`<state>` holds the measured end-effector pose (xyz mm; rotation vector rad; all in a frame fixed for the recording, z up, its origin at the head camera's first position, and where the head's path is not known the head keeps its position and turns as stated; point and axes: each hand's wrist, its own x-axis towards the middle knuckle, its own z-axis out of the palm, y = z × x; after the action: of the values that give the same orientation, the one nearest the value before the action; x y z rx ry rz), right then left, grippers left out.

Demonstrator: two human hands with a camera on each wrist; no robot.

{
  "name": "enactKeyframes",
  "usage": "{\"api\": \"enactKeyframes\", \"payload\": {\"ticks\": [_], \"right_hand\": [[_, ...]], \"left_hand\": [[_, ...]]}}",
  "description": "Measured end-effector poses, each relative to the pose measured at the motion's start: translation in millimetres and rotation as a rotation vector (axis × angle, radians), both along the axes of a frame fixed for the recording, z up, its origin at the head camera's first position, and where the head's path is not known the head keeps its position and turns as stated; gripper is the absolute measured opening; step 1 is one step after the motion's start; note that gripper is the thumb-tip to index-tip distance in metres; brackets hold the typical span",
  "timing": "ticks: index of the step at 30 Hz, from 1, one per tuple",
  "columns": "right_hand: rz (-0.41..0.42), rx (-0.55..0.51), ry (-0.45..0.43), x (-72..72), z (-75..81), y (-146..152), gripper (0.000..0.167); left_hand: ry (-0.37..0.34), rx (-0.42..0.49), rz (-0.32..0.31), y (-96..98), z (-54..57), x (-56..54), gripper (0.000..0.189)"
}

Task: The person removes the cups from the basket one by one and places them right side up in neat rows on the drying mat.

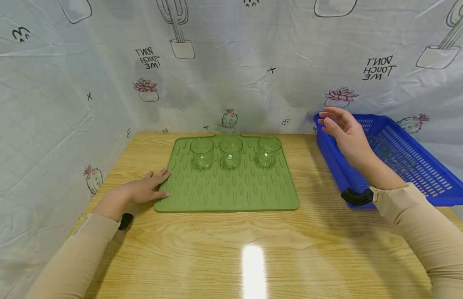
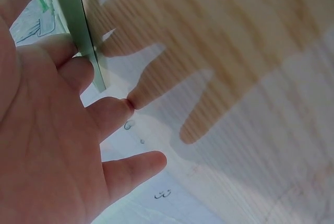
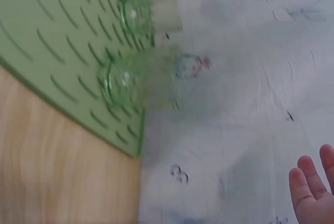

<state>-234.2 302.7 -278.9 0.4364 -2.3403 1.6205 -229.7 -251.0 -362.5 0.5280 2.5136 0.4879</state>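
Three clear glass cups stand in a row on the back half of a green ridged mat [image 1: 231, 195]: a left cup [image 1: 202, 153], a middle cup [image 1: 231, 153] and a right cup [image 1: 269, 152]. My left hand [image 1: 147, 187] touches the mat's left edge, fingers spread; the left wrist view shows its palm side and the mat's edge [image 2: 73, 20] by the fingers. Raised above the near-left side of a blue basket [image 1: 330, 155], my right hand [image 1: 347, 135] has loosely bent fingers and holds nothing. In the right wrist view its fingertips [image 3: 308, 179] show at the lower right.
Clear glassware [image 1: 382, 149] lies inside the basket, partly hidden by the right hand and arm. A wooden table [image 1: 201, 249] carries the mat and basket. Behind and to the left hangs a white curtain [image 1: 231, 83] printed with cactus drawings.
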Motion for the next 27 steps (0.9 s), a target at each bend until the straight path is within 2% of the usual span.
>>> {"api": "enactKeyframes", "payload": {"ticks": [4, 15, 20, 27], "right_hand": [[-0.080, 0.094, 0.024, -1.1, 7.3, 13.6, 0.049], [-0.239, 0.094, 0.055, -14.9, 11.6, 60.4, 0.038], [-0.307, 0.112, 0.023, -19.1, 10.3, 78.7, 0.045], [-0.358, 0.201, -0.095, -24.8, 5.1, 99.1, 0.065]], "left_hand": [[-0.005, 0.003, 0.004, 0.2, 0.6, 0.1, 0.089], [-0.011, 0.009, 0.006, -1.7, -0.7, 0.1, 0.090], [-0.012, 0.010, 0.008, -2.8, 0.0, 1.5, 0.090], [0.000, 0.013, -0.003, -4.3, -3.3, 1.3, 0.090]]}}
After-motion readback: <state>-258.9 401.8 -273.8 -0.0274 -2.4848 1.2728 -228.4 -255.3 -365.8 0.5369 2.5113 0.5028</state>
